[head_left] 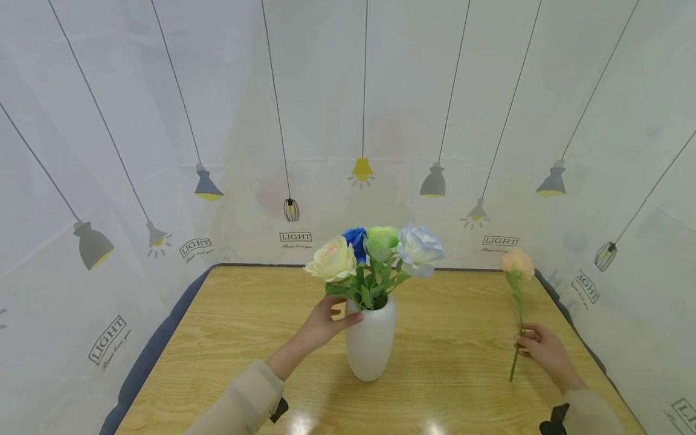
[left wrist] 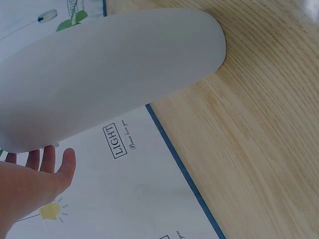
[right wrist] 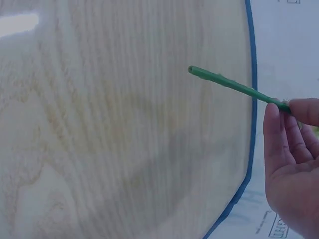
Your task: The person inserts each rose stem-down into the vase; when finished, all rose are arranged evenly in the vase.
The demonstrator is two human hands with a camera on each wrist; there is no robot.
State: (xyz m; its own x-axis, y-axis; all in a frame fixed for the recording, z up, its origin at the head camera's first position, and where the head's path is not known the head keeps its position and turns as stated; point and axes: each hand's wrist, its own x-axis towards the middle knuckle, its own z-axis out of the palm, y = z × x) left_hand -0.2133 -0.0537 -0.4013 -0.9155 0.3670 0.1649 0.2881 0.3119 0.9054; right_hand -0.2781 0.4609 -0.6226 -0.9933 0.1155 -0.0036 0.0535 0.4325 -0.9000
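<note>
A white vase (head_left: 371,345) stands on the table, holding a cream rose (head_left: 333,260), a dark blue flower (head_left: 356,241), a green flower (head_left: 380,240) and a pale blue flower (head_left: 420,249). My left hand (head_left: 326,323) holds the vase at its upper left, near the rim, with the thumb across the front; leaves partly hide the other fingers. In the left wrist view, fingertips (left wrist: 48,158) meet the vase's edge. Off to the right, my right hand (head_left: 545,352) pinches the green stem (right wrist: 224,80) of a peach flower (head_left: 518,264), held upright with its bloom on top.
The wooden table (head_left: 244,338) has a dark blue edge (head_left: 157,350). Around it hangs a white sheet (head_left: 326,109) printed with lamps and the word LIGHT. The vase stands near the middle of the table, between my two arms.
</note>
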